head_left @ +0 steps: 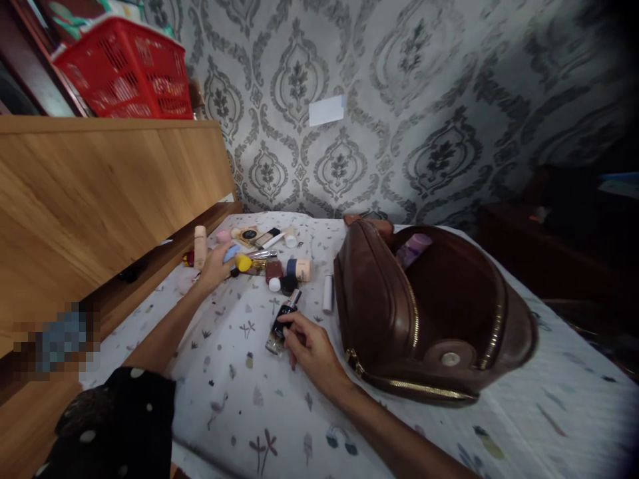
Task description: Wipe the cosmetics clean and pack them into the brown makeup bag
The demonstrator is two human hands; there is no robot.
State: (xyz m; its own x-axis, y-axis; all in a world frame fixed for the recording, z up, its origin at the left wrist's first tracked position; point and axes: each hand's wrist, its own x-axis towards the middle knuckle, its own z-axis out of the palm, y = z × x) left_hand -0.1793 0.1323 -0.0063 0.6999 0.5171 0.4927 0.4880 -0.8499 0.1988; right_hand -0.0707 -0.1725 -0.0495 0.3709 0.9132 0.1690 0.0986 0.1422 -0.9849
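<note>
right hand (310,342) pinches dark bottle (282,327), likely steadying it; left hand (218,267), grip unclear, touches blue item (231,253) toward bed (234,379) far-left corner.

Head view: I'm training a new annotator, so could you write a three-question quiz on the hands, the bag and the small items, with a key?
1. What colour is the item showing inside the brown bag? A) green B) purple C) orange
2. True or false: the left hand is touching the brown bag.
3. Fill in: the right hand has its fingers on a dark ____.

Key:
1. B
2. False; the left hand is by the yellow-topped item.
3. bottle
</note>
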